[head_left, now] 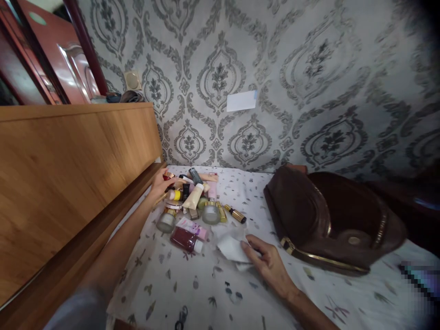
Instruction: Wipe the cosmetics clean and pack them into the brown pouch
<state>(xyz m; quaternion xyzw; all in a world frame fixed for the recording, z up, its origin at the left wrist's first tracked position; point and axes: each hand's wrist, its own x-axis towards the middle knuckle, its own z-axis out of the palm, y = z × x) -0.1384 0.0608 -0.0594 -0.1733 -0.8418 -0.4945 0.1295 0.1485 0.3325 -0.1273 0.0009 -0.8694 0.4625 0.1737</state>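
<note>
My left hand (161, 184) reaches to the far left of a pile of cosmetics, its fingers closed around a small red-and-gold container (168, 176). Between the thumb and fingers of my right hand (270, 261) is a crumpled white wipe (232, 248), held low over the sheet. In the pile are a cream tube (193, 197), a black tube (186, 191) and a frosted jar (211, 214). Nearer to me lie a pink tube (192, 228) and a dark red bottle (184, 240) with a white cap. A gold-and-black tube (235, 213) lies to their right.
On the right a dark brown bag (299, 201) lies with its zip open. A wooden board (79, 151) borders the left side. The patterned wall (220, 78) stands behind the white printed sheet (192, 293). A pixelated device (421, 279) is at the right edge.
</note>
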